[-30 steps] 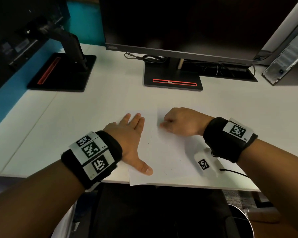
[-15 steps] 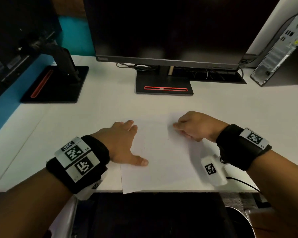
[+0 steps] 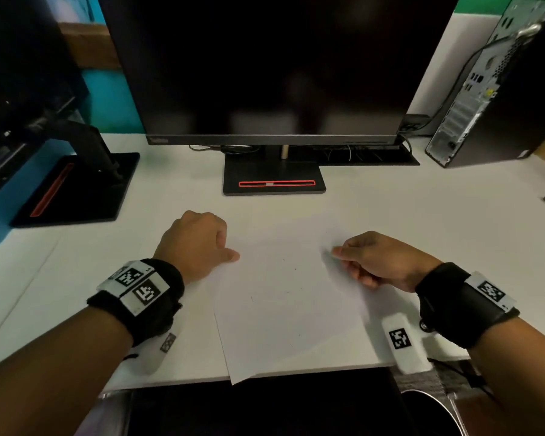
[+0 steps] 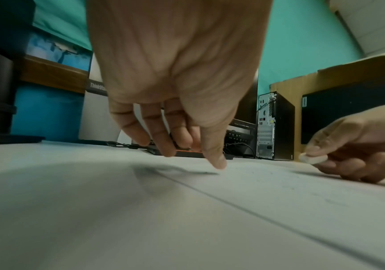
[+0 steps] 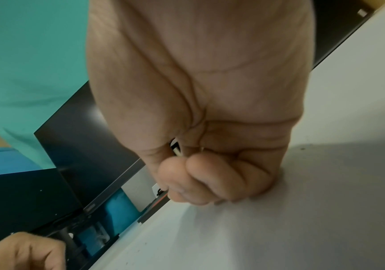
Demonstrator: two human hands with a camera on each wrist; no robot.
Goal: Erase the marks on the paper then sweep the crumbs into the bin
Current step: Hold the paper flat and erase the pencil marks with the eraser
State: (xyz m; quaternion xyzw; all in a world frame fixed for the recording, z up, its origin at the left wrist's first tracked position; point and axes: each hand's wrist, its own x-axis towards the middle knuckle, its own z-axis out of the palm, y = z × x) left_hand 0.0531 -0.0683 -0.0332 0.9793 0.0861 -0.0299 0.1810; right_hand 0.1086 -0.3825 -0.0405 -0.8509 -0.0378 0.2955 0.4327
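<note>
A white sheet of paper [image 3: 283, 297] lies on the white desk [image 3: 422, 221], its near corner hanging over the front edge. Small dark crumbs [image 3: 294, 269] dot it. My left hand [image 3: 202, 243] hovers at the sheet's far left edge with fingers hanging loosely curled and holding nothing. In the left wrist view the thumb tip [image 4: 218, 162] reaches down to the paper [image 4: 279, 191]. My right hand [image 3: 340, 254] rests on the sheet's right side and pinches a small white eraser [image 4: 312, 158] between thumb and fingers. The right wrist view shows only a sliver of the eraser [image 5: 176, 148].
A dark monitor on a black stand [image 3: 274, 180] stands behind the paper. A second monitor base [image 3: 73, 190] is at the left and a computer tower [image 3: 491, 99] at the back right. A round metal-rimmed container [image 3: 434, 410] sits below the desk's front right edge.
My left hand has lifted from lying flat on the paper and its fingers have curled. My right hand has moved right and nearer to me, still pinching the eraser.
</note>
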